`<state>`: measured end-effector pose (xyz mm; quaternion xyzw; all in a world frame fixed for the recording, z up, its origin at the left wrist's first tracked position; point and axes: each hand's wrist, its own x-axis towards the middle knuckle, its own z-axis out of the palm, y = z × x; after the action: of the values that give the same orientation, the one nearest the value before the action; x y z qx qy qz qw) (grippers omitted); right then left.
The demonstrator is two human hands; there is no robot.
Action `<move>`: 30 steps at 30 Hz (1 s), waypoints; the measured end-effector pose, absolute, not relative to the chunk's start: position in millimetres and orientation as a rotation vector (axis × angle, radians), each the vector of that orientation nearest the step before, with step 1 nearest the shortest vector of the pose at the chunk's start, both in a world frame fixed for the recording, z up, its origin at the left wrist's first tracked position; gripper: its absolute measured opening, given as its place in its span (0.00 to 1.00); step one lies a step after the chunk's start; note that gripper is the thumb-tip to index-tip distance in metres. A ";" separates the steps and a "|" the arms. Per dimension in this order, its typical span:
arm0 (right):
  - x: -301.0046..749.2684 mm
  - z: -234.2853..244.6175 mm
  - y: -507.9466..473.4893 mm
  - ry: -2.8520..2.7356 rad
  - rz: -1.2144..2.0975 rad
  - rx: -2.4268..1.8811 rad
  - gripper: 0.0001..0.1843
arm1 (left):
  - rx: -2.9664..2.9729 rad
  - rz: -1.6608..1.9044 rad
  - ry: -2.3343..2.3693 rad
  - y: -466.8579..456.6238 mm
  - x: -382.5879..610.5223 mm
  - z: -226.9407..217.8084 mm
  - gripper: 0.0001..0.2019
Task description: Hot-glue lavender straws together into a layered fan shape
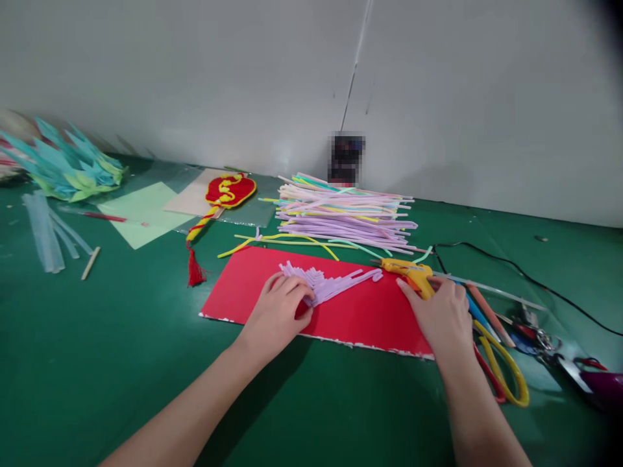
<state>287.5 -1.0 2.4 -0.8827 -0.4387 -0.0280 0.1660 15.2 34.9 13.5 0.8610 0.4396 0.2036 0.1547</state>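
Observation:
A red board [370, 324] with a ragged white edge lies flat on the green table. On it rests a lilac pipe-cleaner shape [335, 287], stepped on the left and drawn out to a curled tip on the right. The curved fingers of my left hand [280, 310] close on the left, lower part of this shape. At the board's right end, my right hand [444, 316] grips a yellow hot glue gun [400, 267] by its handle, thumb on the near side. The gun's nozzle points left, close to the curled tip.
Behind the board lies a pile of pastel pipe cleaners [345, 217]. Scissors with yellow and red handles [516, 383] and a black cord [525, 266] are at right. A red fan ornament [231, 190], green paper [146, 214] and translucent strips [43, 233] lie left.

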 end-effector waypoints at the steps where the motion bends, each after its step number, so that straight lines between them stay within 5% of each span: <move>1: 284.7 4.4 -1.6 -1.265 -0.107 -2.510 0.34 | 2.466 0.574 1.259 35.3 15.0 13.7 0.07; 6: 262.1 11.5 -3.5 -1.438 -0.317 -2.211 0.20 | 2.450 0.536 1.268 36.3 15.0 14.2 0.07; 11: 234.7 4.1 -2.9 -1.802 -0.158 -1.720 0.11 | 2.458 0.514 1.270 36.4 14.4 14.8 0.07; 30: 191.9 -20.8 8.2 -2.153 -0.047 -1.463 0.12 | 2.445 0.543 1.280 35.0 14.4 12.9 0.08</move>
<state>191.9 8.2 -20.8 -0.5416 -0.7973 -0.0172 0.2657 14.4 35.0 12.9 0.8575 0.4490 0.1906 0.1634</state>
